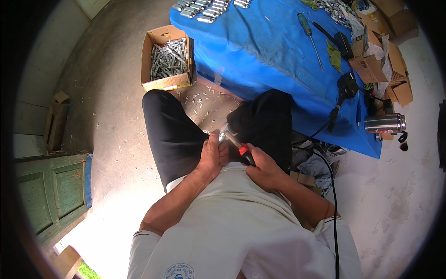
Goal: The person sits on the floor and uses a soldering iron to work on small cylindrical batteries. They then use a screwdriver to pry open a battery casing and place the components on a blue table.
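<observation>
Fingers of the left hand [211, 156] are curled tight around a small silvery metal part [227, 134], held over the lap between the knees. Right hand [262, 167] is closed on a tool with a red-and-black handle [245, 151], its tip meeting the metal part; the tool's kind appears to be a screwdriver, though the view is too small to confirm. Ahead, a blue-covered table [260, 46] carries a green-handled screwdriver [310, 35]. Beside the table, a cardboard box [166, 60] on the floor holds grey metal pieces.
</observation>
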`<state>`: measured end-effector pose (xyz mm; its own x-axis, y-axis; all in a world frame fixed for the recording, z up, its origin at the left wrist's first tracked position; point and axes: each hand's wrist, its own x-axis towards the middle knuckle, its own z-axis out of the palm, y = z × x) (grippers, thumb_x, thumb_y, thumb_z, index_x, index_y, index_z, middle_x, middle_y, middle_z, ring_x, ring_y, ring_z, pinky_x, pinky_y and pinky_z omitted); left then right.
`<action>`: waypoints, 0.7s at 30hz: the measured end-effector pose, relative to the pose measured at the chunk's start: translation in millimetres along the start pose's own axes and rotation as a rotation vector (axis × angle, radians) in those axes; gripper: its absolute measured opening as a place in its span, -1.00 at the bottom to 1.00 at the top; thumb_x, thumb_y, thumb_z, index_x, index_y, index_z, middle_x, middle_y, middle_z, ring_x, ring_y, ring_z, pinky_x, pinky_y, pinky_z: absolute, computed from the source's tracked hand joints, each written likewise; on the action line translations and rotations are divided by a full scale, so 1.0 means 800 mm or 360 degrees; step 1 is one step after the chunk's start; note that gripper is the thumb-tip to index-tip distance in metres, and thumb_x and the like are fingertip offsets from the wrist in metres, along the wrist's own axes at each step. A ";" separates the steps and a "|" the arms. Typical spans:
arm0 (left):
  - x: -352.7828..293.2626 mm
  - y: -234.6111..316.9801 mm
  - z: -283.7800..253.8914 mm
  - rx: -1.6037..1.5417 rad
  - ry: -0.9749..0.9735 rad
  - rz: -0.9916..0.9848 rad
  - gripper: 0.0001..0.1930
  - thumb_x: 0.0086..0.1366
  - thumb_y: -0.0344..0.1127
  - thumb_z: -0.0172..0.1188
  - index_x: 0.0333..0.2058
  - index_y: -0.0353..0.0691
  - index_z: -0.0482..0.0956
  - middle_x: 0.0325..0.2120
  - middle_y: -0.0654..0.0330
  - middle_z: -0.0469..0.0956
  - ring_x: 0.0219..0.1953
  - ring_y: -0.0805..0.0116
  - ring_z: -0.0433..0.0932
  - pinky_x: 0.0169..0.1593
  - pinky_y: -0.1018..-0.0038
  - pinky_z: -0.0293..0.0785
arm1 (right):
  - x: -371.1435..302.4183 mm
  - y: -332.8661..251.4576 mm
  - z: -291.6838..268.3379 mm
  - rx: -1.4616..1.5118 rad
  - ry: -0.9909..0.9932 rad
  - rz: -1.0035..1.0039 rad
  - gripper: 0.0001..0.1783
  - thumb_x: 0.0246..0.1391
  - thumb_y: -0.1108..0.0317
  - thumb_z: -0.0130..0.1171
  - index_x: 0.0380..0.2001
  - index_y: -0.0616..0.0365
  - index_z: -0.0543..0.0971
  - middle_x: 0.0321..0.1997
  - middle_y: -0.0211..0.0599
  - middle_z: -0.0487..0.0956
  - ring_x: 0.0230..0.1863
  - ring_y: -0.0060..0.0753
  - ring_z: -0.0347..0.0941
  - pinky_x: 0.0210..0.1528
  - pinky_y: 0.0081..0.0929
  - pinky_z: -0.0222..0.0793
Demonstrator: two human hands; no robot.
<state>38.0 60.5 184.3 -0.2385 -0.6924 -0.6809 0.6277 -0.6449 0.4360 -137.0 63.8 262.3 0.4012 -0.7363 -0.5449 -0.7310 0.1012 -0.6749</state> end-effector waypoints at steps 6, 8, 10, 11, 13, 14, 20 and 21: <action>0.001 -0.001 0.000 0.0003 0.0023 0.0035 -0.45 0.30 0.15 -0.13 -0.75 -0.02 0.03 -0.82 0.40 -0.01 -0.79 0.51 -0.08 -0.69 0.53 -0.15 | 0.003 0.004 0.001 0.0096 -0.0032 -0.0034 -0.27 -0.07 0.37 -0.03 0.23 0.39 0.16 0.16 0.18 0.34 0.23 0.03 0.24 0.27 -0.34 0.11; 0.001 -0.001 0.000 -0.0001 0.0026 0.0032 -0.45 0.31 0.15 -0.13 -0.74 -0.02 0.04 -0.82 0.39 0.00 -0.79 0.51 -0.07 -0.70 0.54 -0.15 | 0.003 -0.001 -0.001 0.0077 -0.0031 -0.0023 -0.28 -0.06 0.36 -0.02 0.22 0.39 0.17 0.16 0.18 0.34 0.23 0.02 0.24 0.27 -0.34 0.12; 0.001 -0.001 0.000 0.0001 0.0021 0.0034 -0.46 0.31 0.15 -0.14 -0.74 -0.02 0.04 -0.82 0.39 0.00 -0.79 0.51 -0.07 -0.70 0.54 -0.15 | 0.003 -0.001 0.000 0.0050 -0.0023 -0.0024 -0.28 -0.06 0.36 -0.02 0.22 0.39 0.17 0.14 0.17 0.34 0.22 0.02 0.25 0.26 -0.34 0.13; 0.001 -0.001 0.000 0.0004 0.0017 0.0038 -0.46 0.32 0.15 -0.14 -0.74 -0.02 0.04 -0.82 0.39 0.00 -0.79 0.52 -0.07 -0.70 0.54 -0.15 | 0.005 0.002 0.001 0.0032 -0.0016 -0.0032 -0.29 -0.05 0.36 -0.02 0.22 0.39 0.17 0.13 0.17 0.35 0.21 0.02 0.26 0.25 -0.34 0.14; 0.002 -0.002 -0.001 0.0005 0.0013 0.0041 -0.46 0.32 0.15 -0.15 -0.74 -0.02 0.05 -0.82 0.40 0.00 -0.79 0.52 -0.07 -0.70 0.55 -0.15 | 0.005 0.004 0.003 -0.0010 0.0004 -0.0042 -0.30 -0.05 0.36 -0.02 0.21 0.39 0.18 0.10 0.15 0.36 0.18 0.02 0.28 0.23 -0.33 0.16; 0.002 -0.002 -0.002 0.0001 0.0013 0.0040 -0.46 0.33 0.15 -0.16 -0.73 -0.02 0.05 -0.82 0.40 0.00 -0.79 0.52 -0.07 -0.70 0.55 -0.15 | 0.005 0.004 0.004 -0.0035 0.0016 -0.0045 -0.30 -0.05 0.36 -0.03 0.21 0.39 0.18 0.09 0.15 0.37 0.16 0.02 0.29 0.22 -0.32 0.17; 0.004 -0.004 -0.006 -0.0033 -0.0016 0.0038 -0.46 0.33 0.16 -0.17 -0.73 -0.02 0.06 -0.82 0.40 0.01 -0.79 0.53 -0.08 -0.70 0.56 -0.13 | 0.007 0.003 0.006 -0.0107 0.0034 -0.0052 -0.32 -0.04 0.36 -0.03 0.20 0.40 0.19 0.00 0.12 0.39 0.08 0.04 0.32 0.16 -0.28 0.22; 0.005 -0.003 -0.006 -0.0044 -0.0017 0.0033 -0.46 0.33 0.16 -0.17 -0.73 -0.02 0.06 -0.82 0.40 0.01 -0.79 0.53 -0.08 -0.70 0.56 -0.13 | 0.007 0.002 0.005 -0.0112 0.0037 -0.0055 -0.32 -0.04 0.36 -0.03 0.20 0.40 0.19 -0.01 0.13 0.39 0.07 0.05 0.32 0.16 -0.27 0.22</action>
<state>38.9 61.2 177.8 -0.2330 -0.7089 -0.6657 0.6528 -0.6214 0.4332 -133.7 62.9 256.1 0.4145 -0.7537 -0.5100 -0.7543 0.0290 -0.6559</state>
